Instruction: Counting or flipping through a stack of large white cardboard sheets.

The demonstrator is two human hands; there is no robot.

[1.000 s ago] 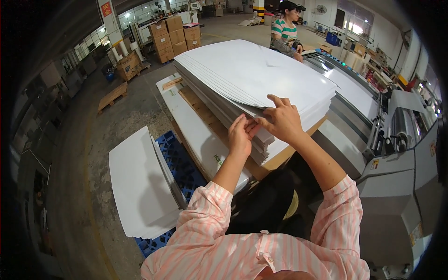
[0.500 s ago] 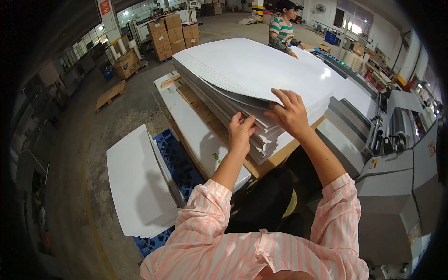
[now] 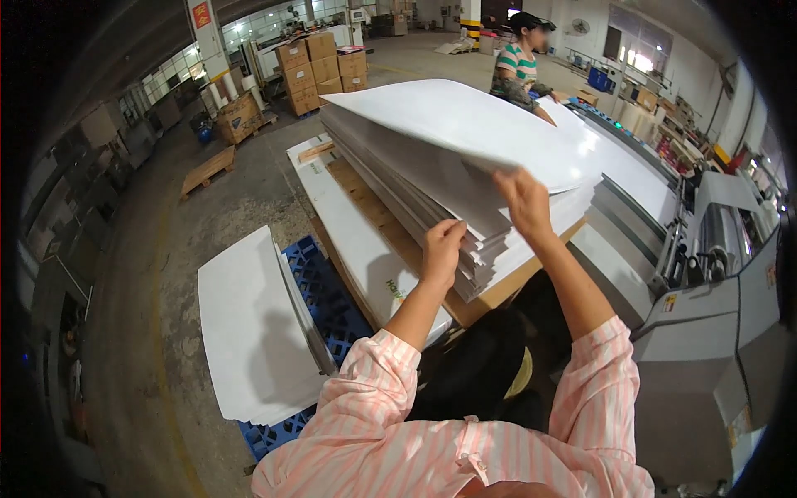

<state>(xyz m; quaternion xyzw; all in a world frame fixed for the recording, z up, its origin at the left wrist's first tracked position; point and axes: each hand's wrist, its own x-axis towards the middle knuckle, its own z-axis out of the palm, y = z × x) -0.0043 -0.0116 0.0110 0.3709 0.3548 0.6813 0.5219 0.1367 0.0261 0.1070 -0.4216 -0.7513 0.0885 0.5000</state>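
A tall stack of large white sheets (image 3: 365,170) stands in front of me, its near edges uneven. My right hand (image 3: 527,203) pinches the near edge of a lifted upper sheet (image 3: 448,116), which bows up and leaves a wide gap above the pile. Lower and to the left, my left hand (image 3: 444,251) has its fingers closed at the stack's near left corner. They appear to grip a sheet edge there, though the fingertips partly hide it. How many sheets the right hand holds cannot be told.
A lower pile of white sheets (image 3: 257,324) rests on a blue plastic pallet (image 3: 311,278) at left. A long white wrapped package (image 3: 353,224) lies beside the stack. A grey machine (image 3: 689,332) stands at right. Across the stack, a person (image 3: 519,66) in a striped shirt reaches toward white sheeting.
My right hand has raised the upper sheet, widening the gap beneath it. My left hand's fingers have closed at the stack corner. The view has shifted slightly.
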